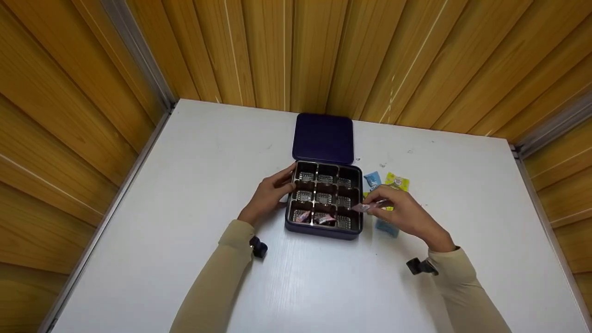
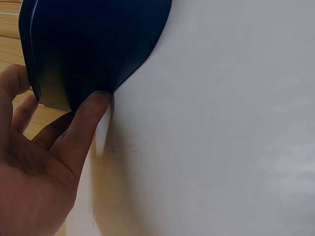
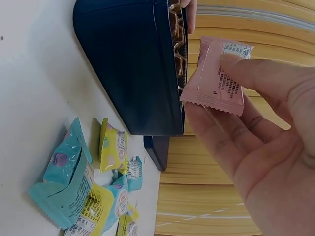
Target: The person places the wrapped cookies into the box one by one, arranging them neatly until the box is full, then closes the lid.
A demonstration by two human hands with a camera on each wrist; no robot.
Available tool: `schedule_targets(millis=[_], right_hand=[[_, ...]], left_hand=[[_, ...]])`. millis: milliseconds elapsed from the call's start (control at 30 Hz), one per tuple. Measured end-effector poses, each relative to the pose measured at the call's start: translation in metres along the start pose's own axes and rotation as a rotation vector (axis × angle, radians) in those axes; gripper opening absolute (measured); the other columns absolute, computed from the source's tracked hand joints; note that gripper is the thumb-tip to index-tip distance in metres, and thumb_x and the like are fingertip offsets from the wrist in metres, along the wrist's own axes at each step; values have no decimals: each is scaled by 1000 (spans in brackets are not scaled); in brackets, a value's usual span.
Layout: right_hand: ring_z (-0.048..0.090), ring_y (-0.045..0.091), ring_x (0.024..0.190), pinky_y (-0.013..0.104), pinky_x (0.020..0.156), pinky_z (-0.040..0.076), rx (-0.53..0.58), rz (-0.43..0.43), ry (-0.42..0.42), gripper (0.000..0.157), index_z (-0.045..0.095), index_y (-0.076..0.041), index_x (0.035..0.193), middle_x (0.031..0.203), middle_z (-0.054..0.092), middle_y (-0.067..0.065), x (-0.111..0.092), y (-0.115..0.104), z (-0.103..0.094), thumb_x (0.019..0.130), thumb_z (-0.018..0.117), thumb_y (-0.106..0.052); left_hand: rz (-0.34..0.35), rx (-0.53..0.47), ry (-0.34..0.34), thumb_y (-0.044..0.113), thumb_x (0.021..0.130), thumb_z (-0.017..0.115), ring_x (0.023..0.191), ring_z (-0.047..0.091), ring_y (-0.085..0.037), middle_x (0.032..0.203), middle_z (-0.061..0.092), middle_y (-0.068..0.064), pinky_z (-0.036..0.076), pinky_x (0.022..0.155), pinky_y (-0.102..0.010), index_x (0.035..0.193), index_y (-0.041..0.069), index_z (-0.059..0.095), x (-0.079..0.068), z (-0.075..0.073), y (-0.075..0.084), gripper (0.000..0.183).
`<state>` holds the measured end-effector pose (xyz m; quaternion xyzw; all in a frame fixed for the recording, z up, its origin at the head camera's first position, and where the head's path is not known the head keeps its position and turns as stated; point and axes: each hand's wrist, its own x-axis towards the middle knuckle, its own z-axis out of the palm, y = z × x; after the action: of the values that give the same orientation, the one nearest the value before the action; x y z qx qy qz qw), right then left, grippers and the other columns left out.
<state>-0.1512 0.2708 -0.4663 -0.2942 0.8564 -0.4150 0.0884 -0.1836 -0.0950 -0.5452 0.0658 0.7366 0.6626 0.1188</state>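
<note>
A dark blue tin box (image 1: pixel 323 234) lies open on the white table, its plastic tray divided into compartments. The front-left and front-middle compartments each hold a pink-wrapped candy, one a pink packet (image 1: pixel 303 216) and the other a similar packet (image 1: pixel 325 219). My left hand (image 1: pixel 270 196) grips the box's left side, thumb at the rim. Between thumb and fingers, my right hand (image 1: pixel 400 210) pinches another pink candy packet (image 3: pixel 219 76) just above the box's right edge. Below that hand lie yellow packets (image 3: pixel 113 145) and blue packets (image 3: pixel 69 172), partly hidden by it in the head view.
Behind the box, touching or nearly touching it, lies the dark blue lid (image 1: pixel 323 137). Wood-patterned walls (image 1: pixel 314 55) border the white table (image 1: pixel 222 152) at the back and sides. Small specks are scattered right of the lid.
</note>
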Motion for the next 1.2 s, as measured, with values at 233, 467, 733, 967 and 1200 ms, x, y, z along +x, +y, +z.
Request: schedule_targets(millis=[233,467,733,967,1200], right_hand=[[69,21,101,32,90,61,41,-70,-45,22,75,-13,110,110,71,1,5,-2,4,95,78,2],[69,18,104,45,93,61,22,-92,-94,20,75,-17,111,111,71,-2,9,-5,7,96,78,-2],[68,17,105,40,93,60,4,-83,-135,17,76,-16,110,110,70,-6,11,-10,10,97,78,-5],[67,15,100,35,84,58,-42,-125,-141,18,78,-15,107,107,71,-8,14,-9,14,95,80,-2],[69,14,96,43,79,61,-78,-189,-145,23,78,-16,105,106,71,-7,16,-8,19,92,82,3]], left_hand=[[21,32,-2,22,106,65,135,59,-25,158,53,-6,58,99,-48,162,34,46,0,-1,-1,60],[10,30,3,22,106,65,134,60,-26,158,53,-5,61,91,-51,162,35,47,0,0,0,60],[-3,22,8,21,106,65,133,60,-25,157,54,-4,63,88,-49,161,37,48,0,0,0,60],[-8,7,9,20,105,66,134,59,-26,157,54,-5,62,89,-50,161,37,48,0,0,0,60],[-2,-30,-11,20,107,64,134,60,-26,158,53,-5,61,92,-52,161,38,47,-1,0,-1,60]])
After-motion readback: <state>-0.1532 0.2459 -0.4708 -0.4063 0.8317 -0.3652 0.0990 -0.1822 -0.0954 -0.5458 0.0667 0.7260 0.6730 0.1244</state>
